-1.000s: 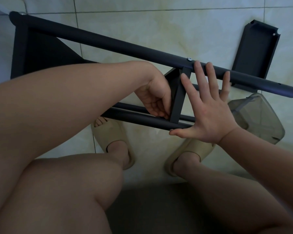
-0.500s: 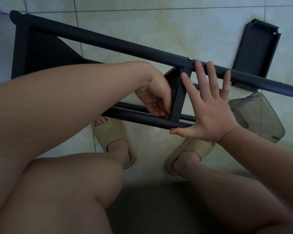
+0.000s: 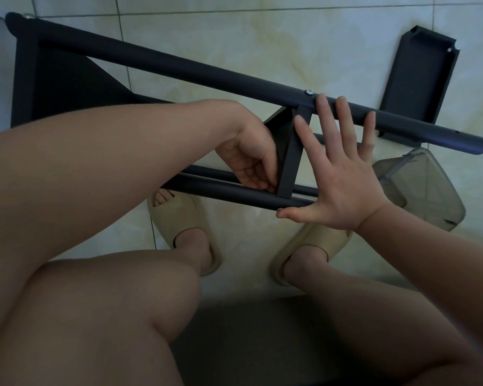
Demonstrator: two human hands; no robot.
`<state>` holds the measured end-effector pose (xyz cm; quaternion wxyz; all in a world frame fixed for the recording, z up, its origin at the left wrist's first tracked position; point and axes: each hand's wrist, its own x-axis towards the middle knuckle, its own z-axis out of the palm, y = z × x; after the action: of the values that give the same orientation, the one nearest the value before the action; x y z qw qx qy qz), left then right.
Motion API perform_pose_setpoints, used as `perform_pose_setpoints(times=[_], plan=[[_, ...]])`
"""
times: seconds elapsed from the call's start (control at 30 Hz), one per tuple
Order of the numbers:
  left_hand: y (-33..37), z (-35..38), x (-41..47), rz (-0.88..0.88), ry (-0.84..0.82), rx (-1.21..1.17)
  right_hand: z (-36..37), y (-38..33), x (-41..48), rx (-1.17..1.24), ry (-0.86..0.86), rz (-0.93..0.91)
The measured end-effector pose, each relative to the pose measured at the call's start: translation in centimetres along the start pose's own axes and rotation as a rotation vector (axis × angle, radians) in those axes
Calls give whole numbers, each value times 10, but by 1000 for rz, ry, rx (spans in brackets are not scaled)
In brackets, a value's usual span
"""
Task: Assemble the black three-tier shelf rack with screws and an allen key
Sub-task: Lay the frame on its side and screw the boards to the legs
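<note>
The black rack lies on its side on the tiled floor. Its upper pole (image 3: 179,62) runs from top left to right, and its lower pole (image 3: 229,190) runs nearer my feet. A silver screw (image 3: 308,91) sits in the upper pole above the middle shelf (image 3: 289,162), which spans both poles. An end shelf (image 3: 25,79) joins the poles at far left. My left hand (image 3: 248,160) is curled at the corner where the middle shelf meets the lower pole; what its fingertips pinch is hidden. My right hand (image 3: 340,176) presses flat on the shelf's right side, fingers spread to the upper pole, thumb on the lower pole.
A loose black shelf panel (image 3: 418,79) lies on the floor at upper right, partly under the upper pole. A clear plastic container (image 3: 418,188) stands right of my right hand. My feet in beige slippers (image 3: 179,218) rest under the rack. My knees fill the foreground.
</note>
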<state>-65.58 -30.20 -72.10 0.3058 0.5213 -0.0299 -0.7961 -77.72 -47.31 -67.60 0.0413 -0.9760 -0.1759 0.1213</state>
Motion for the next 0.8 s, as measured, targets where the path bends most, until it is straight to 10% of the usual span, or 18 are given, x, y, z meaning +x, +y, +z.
perform_pose_setpoints(times=[0.8], plan=[[-1, 5, -5, 19, 34, 21, 0, 1, 1, -9, -2, -1]])
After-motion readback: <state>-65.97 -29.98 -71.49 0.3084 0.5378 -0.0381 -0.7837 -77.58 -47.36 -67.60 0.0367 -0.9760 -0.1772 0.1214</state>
